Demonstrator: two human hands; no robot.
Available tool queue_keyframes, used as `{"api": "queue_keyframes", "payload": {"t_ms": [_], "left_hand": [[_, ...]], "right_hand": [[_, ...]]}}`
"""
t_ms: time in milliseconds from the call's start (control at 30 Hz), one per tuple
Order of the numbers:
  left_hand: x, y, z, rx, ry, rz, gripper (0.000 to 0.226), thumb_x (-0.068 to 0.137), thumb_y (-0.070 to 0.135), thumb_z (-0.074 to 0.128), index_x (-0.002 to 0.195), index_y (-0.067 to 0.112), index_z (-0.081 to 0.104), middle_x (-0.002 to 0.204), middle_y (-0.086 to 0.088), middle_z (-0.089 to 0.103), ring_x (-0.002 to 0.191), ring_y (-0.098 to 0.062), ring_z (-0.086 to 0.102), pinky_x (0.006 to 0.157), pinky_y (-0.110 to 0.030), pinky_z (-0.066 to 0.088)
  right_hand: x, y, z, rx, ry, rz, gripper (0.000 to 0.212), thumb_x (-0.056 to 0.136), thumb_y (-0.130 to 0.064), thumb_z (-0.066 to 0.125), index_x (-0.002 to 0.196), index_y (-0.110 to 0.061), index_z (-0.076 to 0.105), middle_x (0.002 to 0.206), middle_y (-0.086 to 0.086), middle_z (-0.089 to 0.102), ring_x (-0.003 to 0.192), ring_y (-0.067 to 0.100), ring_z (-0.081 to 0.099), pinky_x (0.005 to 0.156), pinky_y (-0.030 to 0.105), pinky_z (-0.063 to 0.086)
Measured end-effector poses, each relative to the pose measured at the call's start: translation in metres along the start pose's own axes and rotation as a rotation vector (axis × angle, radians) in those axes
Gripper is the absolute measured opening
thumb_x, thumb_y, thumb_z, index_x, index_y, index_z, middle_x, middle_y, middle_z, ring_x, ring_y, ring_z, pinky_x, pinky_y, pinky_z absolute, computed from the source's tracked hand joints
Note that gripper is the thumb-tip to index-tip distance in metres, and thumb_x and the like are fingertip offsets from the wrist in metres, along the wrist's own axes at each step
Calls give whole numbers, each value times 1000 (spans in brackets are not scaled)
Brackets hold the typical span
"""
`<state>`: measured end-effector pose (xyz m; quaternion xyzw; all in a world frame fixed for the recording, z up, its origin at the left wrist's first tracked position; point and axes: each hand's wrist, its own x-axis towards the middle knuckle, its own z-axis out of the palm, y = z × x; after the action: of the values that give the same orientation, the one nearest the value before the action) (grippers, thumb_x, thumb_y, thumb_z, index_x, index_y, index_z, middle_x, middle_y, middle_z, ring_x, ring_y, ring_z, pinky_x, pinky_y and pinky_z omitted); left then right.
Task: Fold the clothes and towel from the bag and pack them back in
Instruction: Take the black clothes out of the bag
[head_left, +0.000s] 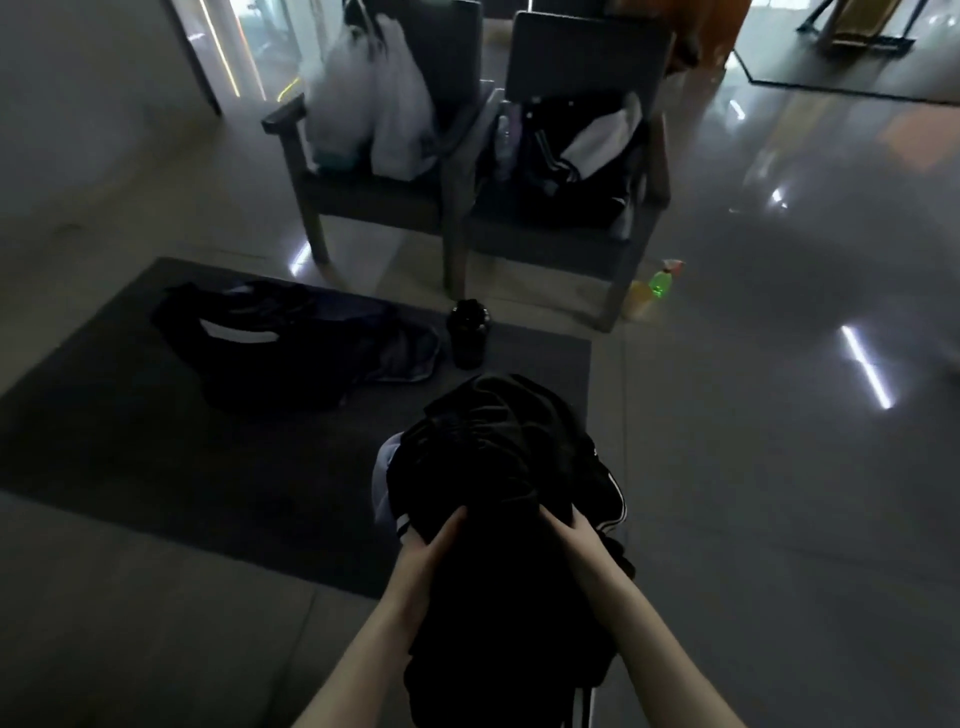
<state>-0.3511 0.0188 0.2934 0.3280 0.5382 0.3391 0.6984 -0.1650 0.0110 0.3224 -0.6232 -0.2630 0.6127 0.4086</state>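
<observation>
Dimly lit, the head view looks down at a tiled floor (727, 493) with a dark mat (130, 457) spread on it. In the near centre, the left hand (431, 545) and right hand (571, 540) each clutch a bundle of black clothes (498, 467), fingers curled into the cloth, holding it up above the mat's near right corner. A white-striped piece hangs loose at the bundle's right.

The bundle looks like several pieces bunched together, so one could slip out and land on the bare floor. A black bottle (469, 332) stands just beyond it and could be knocked over if cloth is swung out to spread.

On the far left of the mat lies a dark heap (249, 348) with a pale stripe, bag or clothing, too dark to tell, with a grey garment (410, 356) beside it. Farther off stand two chairs (561, 244), one holding white plastic bags (384, 104), and a green bottle (660, 283) on the floor.
</observation>
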Motion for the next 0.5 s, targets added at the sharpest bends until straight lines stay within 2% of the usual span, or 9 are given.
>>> {"api": "queue_keyframes", "payload": {"t_ms": [100,200,300,400,500], "left_hand": [[13,17,-60,-16,49,1,103,49,73,77,137,32,42,129,1,58,113,-15,60,92,-34,50],[31,33,-123,-35,96,13,117,40,77,77,139,28,39,131,2,55,115,-12,57,84,-24,47],[51,49,-186,-65,164,-5,125,31,80,76,139,27,41,127,3,57,112,-12,57,85,-25,46],[76,59,-245,-86,193,20,119,34,79,75,138,29,43,131,5,56,114,-8,55,87,-21,44],[101,68,-294,-106,203,53,117,39,76,76,140,29,39,130,12,52,111,1,52,82,-13,42]], "right_hand": [[29,-2,65,-62,-38,9,26,90,-17,59,115,-14,55,96,-5,63,88,5,59,71,14,47],[61,-2,131,-97,-75,37,24,90,-18,60,113,-12,56,94,-3,65,85,6,60,66,10,48],[95,-1,197,-134,-114,60,25,90,-17,60,114,-11,56,93,-2,65,82,5,60,61,8,47],[134,0,260,-182,-158,71,30,91,-16,59,119,-5,56,92,-2,64,80,5,59,59,7,46],[174,5,311,-190,-188,85,35,91,-18,59,123,-4,55,95,0,65,82,5,60,62,8,48]]}}
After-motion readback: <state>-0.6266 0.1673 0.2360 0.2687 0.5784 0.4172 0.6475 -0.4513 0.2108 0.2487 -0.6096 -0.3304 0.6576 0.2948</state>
